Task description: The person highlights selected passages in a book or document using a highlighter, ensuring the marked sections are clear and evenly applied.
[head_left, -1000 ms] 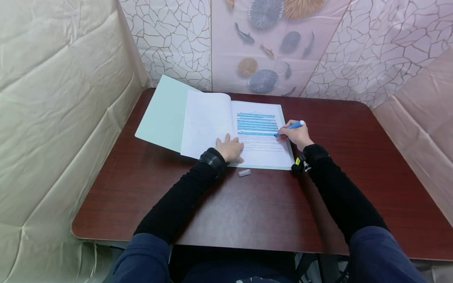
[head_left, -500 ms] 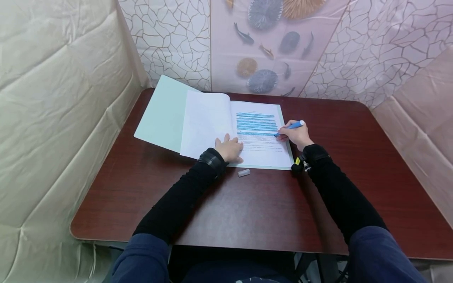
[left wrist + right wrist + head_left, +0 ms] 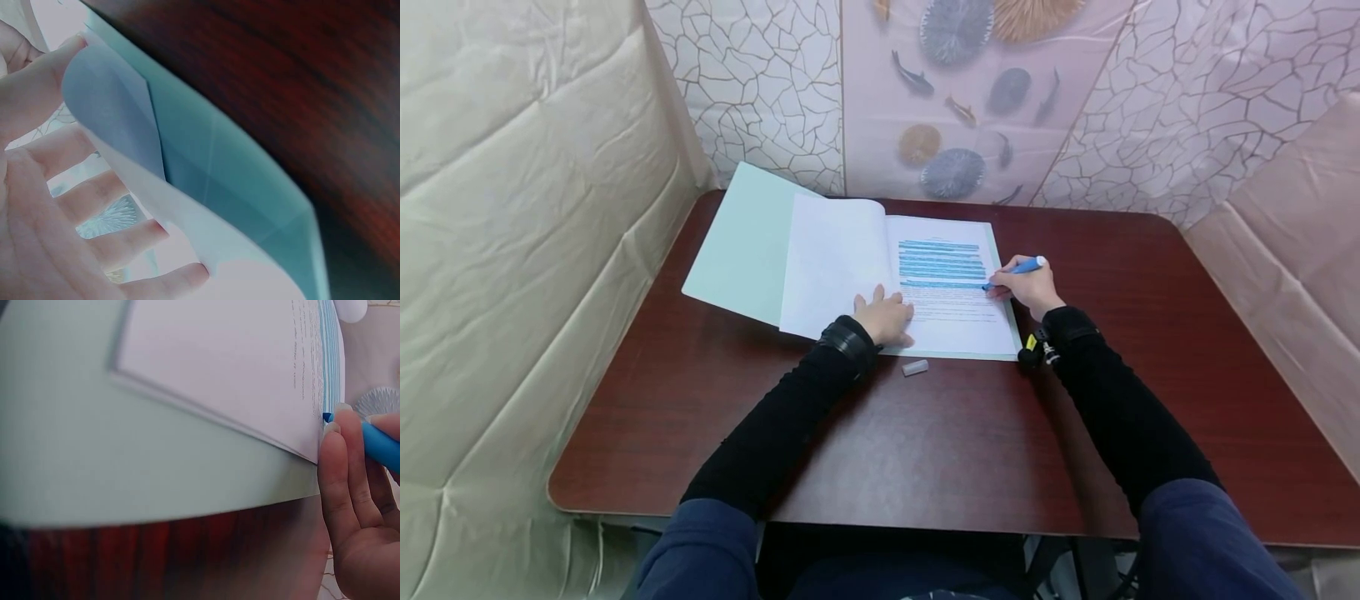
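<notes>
A printed page (image 3: 955, 337) lies in an opened pale green folder (image 3: 741, 242), its upper lines covered in blue highlighter. My right hand (image 3: 1032, 287) pinches a blue highlighter (image 3: 1028, 265), whose tip meets the right end of the lowest blue line. In the right wrist view the blue tip (image 3: 327, 417) touches the paper beside the fingertips. My left hand (image 3: 883, 318) rests with spread fingers near the fold, across the turned-over white sheet (image 3: 835, 258) and the page's lower left. The left wrist view shows its fingers (image 3: 134, 244) straight against the curved paper.
A small translucent cap (image 3: 915, 367) lies on the dark red-brown table (image 3: 925, 450) just below the folder. Patterned cloth (image 3: 955, 100) hangs behind the table, and a pale quilted sheet (image 3: 535, 250) stands along the left side.
The whole head view has shifted slightly. Both hands keep nearly the same place on the page, and the highlighter tip stays at the right end of the line.
</notes>
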Available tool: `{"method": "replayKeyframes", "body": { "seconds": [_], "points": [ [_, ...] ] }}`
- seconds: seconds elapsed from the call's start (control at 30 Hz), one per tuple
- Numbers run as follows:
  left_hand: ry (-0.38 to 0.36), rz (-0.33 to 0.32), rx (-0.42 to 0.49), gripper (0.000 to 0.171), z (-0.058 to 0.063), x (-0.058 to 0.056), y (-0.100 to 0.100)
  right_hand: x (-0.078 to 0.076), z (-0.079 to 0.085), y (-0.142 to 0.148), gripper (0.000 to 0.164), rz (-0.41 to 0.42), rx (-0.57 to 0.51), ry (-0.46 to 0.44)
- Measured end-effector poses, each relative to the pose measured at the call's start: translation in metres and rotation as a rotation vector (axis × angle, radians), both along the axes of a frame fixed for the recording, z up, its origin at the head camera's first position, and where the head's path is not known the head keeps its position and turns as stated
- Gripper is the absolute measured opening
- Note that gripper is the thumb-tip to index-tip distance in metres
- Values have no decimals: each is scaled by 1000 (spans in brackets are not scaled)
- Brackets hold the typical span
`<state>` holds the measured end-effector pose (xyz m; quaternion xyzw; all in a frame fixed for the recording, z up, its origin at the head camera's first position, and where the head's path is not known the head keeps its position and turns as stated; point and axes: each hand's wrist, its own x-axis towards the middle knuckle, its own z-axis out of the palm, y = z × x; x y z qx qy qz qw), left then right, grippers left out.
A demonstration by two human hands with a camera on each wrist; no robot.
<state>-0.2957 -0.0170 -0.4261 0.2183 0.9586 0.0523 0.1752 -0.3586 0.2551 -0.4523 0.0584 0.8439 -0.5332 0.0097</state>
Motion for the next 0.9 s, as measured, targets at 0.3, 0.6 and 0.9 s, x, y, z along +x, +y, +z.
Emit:
{"method": "replayKeyframes", "body": {
  "seconds": [0.3, 0.6, 0.9],
  "points": [
    [4, 1, -3, 61, 0, 0, 1, 3, 2, 3, 16, -2, -4, -1],
    [7, 1, 0, 61, 1, 1, 1, 4, 1, 5, 18, -3, -5, 7],
    [6, 0, 5, 58, 1, 1, 1, 5, 1, 7, 19, -8, 14, 2]
  ]
}}
